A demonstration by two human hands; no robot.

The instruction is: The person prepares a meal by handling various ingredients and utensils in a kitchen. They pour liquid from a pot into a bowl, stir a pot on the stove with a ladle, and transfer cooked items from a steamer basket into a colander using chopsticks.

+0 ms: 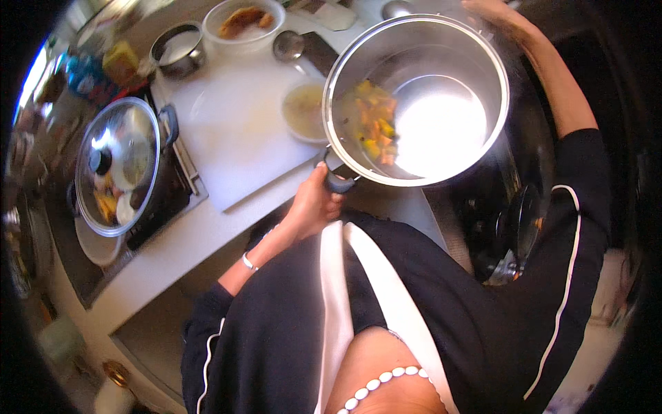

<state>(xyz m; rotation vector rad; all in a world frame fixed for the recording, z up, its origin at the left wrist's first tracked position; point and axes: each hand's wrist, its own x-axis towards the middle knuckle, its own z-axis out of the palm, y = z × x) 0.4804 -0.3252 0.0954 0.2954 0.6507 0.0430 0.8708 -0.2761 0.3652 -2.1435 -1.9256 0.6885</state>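
A large stainless steel pot (465, 62) fills the upper right of the view, its mouth facing me. Chopped orange and yellow-green food pieces (377, 124) are gathered on the left side of its inside. My left hand (316, 204) grips the dark curved handle (339, 181) on the pot's near side. Beyond the far rim, my right hand (489, 15) is close to the pot; blur and the picture's edge hide how its fingers lie. A bowl of cloudy liquid (304, 114) stands left of the pot, partly covered by it.
A white cutting board (232, 160) lies on the counter. Behind it are a small saucepan (191, 61), a plastic bowl with reddish-brown food (281, 23) and a metal ladle (288, 45). Leftward, a glass lid (142, 155) covers a dark pan on a cooker.
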